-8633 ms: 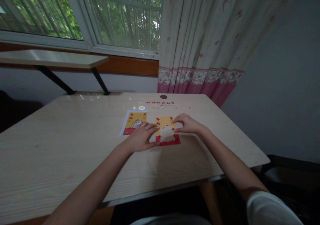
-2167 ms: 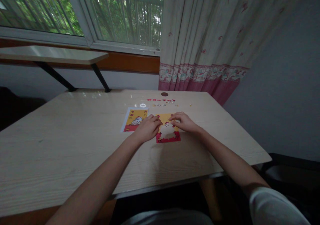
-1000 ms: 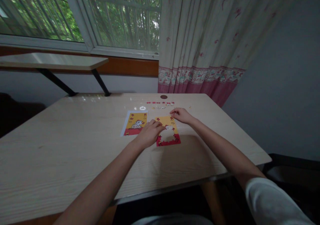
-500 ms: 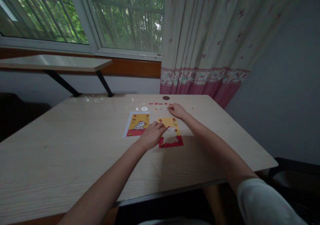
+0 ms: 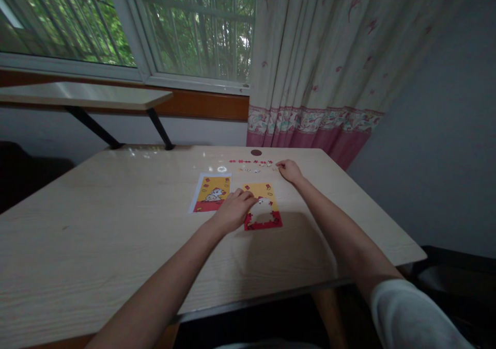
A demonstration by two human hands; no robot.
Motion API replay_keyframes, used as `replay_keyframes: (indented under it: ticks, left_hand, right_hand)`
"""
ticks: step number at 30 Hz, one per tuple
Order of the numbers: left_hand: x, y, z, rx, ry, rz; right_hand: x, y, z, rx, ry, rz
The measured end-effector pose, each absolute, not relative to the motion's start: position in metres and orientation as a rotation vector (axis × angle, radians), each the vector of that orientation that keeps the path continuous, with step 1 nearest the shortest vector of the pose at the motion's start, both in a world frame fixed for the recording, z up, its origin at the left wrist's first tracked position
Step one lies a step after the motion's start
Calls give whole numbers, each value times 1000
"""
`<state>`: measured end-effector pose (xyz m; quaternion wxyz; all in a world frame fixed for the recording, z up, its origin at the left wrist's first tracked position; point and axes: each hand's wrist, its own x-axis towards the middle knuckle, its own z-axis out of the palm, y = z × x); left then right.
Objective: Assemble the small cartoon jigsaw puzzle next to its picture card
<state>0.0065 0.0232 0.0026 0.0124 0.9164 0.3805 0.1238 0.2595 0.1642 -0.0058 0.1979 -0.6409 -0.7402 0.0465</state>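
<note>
A jigsaw puzzle (image 5: 277, 217) in yellow and red lies on the table, with a bare gap in its lower middle. My left hand (image 5: 234, 209) rests at its left side, fingers loosely bent and their tips on the puzzle near the white figure. Beside it to the left is a picture card (image 5: 209, 186) showing a white animal on yellow and red, its right edge partly behind my left hand. Farther back, my right hand (image 5: 290, 172) pinches at the right end of the loose puzzle pieces (image 5: 248, 161); the small piece at its fingertips is hard to make out.
Red pieces form a row, with several white and yellowish pieces (image 5: 256, 171) in front of it. A dark round disc (image 5: 256, 153) is set near the table's (image 5: 116, 235) back edge. A raised shelf (image 5: 85, 96) stands at back left, below the window; a curtain (image 5: 310, 80) hangs behind.
My right hand has moved right, away from the middle of the piece rows, uncovering several pieces there. My left hand stays on the puzzle.
</note>
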Motion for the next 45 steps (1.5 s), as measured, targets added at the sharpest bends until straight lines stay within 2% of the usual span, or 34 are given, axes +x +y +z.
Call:
replay_keyframes:
  ticks: [13,33,45]
  left_hand:
    - [6,23,2,2846,1200,379]
    - [5,23,2,2837,1192,395]
    - [6,24,0,2833,1189,399]
  right_hand:
    - [197,178,9,-1642,-2375,18]
    - [202,178,28,-1693,-2443,209]
    - [225,153,31,-1573,-2408,288]
